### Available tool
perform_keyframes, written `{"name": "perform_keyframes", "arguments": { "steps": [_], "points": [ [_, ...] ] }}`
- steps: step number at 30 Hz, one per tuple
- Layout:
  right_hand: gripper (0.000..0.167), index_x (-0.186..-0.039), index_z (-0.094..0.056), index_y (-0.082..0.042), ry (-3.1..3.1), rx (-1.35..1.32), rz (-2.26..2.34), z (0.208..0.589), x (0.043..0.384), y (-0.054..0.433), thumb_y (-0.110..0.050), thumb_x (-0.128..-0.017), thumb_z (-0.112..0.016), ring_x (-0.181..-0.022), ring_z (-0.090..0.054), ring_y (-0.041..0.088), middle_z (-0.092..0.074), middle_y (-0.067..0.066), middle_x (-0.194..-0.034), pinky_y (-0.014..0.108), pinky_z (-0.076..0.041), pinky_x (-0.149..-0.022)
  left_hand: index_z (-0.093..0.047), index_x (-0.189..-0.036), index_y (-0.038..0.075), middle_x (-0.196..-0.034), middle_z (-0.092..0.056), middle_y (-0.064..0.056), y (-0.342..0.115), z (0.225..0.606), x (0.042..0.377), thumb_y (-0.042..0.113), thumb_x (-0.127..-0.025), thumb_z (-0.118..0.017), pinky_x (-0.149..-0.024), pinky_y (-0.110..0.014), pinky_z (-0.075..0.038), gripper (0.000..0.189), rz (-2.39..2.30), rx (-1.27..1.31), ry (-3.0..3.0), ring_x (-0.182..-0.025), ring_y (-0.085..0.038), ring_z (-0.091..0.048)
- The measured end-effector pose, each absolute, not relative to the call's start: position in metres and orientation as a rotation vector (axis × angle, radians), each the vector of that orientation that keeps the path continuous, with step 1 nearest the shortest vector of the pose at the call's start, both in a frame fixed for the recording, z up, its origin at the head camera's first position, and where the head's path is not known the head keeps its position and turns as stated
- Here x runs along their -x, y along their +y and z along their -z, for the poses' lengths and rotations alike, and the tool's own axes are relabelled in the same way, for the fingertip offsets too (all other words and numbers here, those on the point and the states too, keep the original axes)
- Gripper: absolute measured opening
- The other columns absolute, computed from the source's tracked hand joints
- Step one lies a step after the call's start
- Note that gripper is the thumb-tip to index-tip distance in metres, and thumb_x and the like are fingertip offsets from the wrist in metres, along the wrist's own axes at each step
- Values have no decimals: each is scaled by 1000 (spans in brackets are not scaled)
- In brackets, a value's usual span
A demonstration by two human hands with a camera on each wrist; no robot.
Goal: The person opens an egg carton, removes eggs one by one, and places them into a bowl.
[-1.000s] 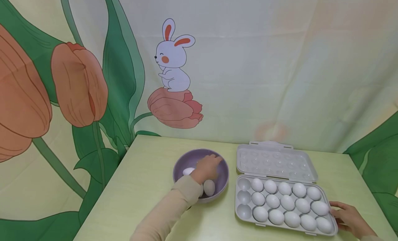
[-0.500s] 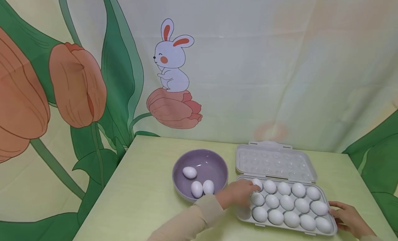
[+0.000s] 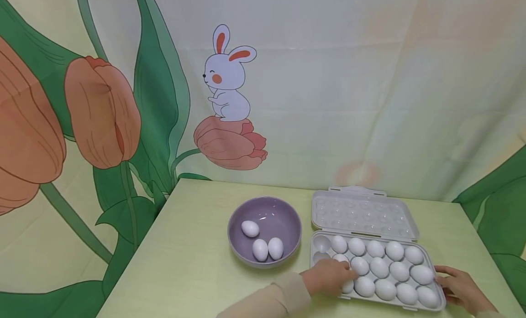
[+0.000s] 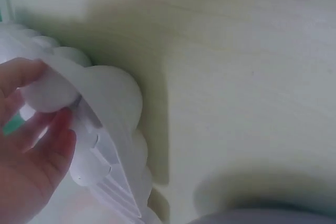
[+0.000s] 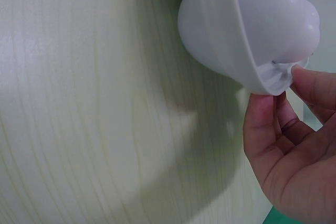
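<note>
My left hand (image 3: 330,277) is over the front left corner of a grey plastic egg carton (image 3: 321,243). In the left wrist view its thumb and fingers pinch a white egg (image 4: 50,90) just inside the carton's rim; the head view hides this egg behind the hand. Several rows of white eggs fill the cups to the right, and the back left cup holds none. At the carton's right end, my right hand (image 3: 462,288) grips the rim (image 5: 270,85) between thumb and fingers.
A purple bowl (image 3: 293,222) with three white eggs (image 3: 260,250) stands left of the carton. The carton's lid (image 3: 365,213) lies folded back behind it, near a printed curtain (image 3: 312,126). Everything rests on a pale wooden table (image 3: 197,245).
My left hand has come out of the bowl and crossed right to the carton, then moved from its back left cups toward the front left corner. My right hand stays on the rim.
</note>
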State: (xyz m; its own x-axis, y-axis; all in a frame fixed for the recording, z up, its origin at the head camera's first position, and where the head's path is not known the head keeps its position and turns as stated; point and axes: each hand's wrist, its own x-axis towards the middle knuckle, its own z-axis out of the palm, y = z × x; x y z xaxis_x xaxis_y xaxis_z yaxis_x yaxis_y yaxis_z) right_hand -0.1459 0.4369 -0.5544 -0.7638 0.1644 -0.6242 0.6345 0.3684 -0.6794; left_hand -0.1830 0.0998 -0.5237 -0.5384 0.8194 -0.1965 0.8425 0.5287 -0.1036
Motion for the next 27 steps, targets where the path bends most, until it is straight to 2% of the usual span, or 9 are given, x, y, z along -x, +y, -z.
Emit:
{"name": "perform_keyframes", "arguments": {
  "steps": [6, 11, 19, 23, 27],
  "points": [
    [59, -132, -20, 10, 2178, -696, 1390, 553, 145, 436, -20, -89, -49, -77, -50, 19, -55, 13, -93, 32, -46, -66, -51, -105, 38, -93, -52, 15, 104, 529, 181, 27, -71, -68, -46, -21, -36, 40, 359, -1453, 2656, -68, -4, -51],
    [59, -132, -20, 10, 2174, -695, 1401, 552, 145, 435, -20, -89, -49, -77, -50, 19, -55, 13, -93, 32, -46, -66, -53, -106, 37, -95, -53, 14, 106, 527, 181, 26, -73, -68, -50, -21, -40, 38, 404, -1469, 2646, -75, -5, -53],
    [59, -131, -22, 10, 2183, -685, 1403, 553, 145, 436, -20, -89, -50, -77, -51, 18, -56, 11, -92, 32, -46, -66, -54, -105, 38, -94, -54, 16, 108, 528, 184, 28, -76, -65, -53, -21, -41, 33, 387, -1459, 2640, -76, -4, -53],
    [60, -131, -22, 11, 2179, -677, 1414, 554, 145, 437, -20, -88, -51, -76, -52, 18, -57, 9, -90, 33, -47, -66, -54, -108, 40, -94, -54, 15, 107, 528, 185, 30, -72, -68, -52, -21, -40, 40, 356, -1452, 2645, -75, -3, -54],
    [60, -131, -23, 11, 2178, -673, 1425, 554, 144, 438, -20, -87, -51, -75, -53, 17, -58, 7, -87, 33, -47, -66, -56, -103, 34, -89, -54, 12, 101, 520, 186, 34, -70, -69, -51, -21, -38, 35, 223, -1432, 2678, -70, -4, -52]
  ]
}}
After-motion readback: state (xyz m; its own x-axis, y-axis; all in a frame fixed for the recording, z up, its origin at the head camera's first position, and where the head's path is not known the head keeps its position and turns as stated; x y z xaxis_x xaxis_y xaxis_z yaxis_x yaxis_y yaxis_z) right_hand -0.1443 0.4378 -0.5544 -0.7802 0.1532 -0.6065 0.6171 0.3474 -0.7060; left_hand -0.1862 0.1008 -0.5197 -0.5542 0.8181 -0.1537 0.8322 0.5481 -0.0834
